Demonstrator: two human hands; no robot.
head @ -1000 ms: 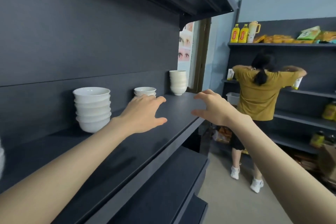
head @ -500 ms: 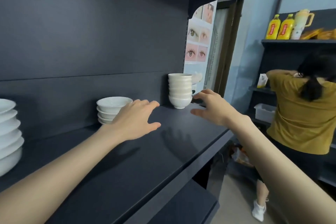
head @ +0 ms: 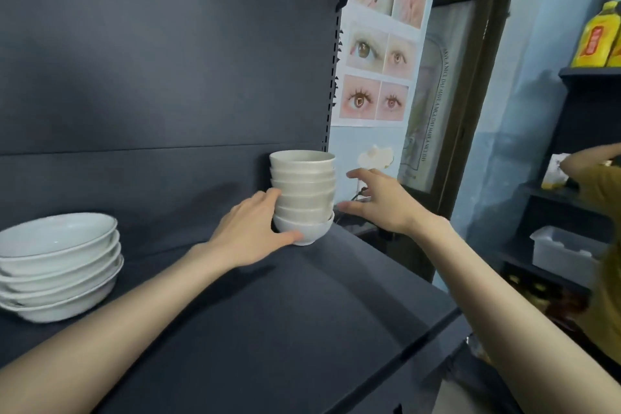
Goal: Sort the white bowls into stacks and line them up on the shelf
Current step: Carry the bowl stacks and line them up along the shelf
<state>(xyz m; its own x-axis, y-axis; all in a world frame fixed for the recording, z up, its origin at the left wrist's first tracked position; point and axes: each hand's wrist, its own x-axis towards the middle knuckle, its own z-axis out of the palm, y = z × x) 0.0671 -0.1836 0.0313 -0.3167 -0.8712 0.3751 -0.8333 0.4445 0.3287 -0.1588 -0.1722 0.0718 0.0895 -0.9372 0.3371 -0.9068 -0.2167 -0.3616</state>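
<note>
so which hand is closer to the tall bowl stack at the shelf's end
Left. The left hand grips the tall bowl stack, fingers on its left side, thumb across the bottom bowl. The right hand is open just off its right side, apparently not touching.

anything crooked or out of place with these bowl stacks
Nothing spilled or broken. The wide bowls on the left nest unevenly, rims tilted; the tall stack stands straight near the end of the shelf.
</note>
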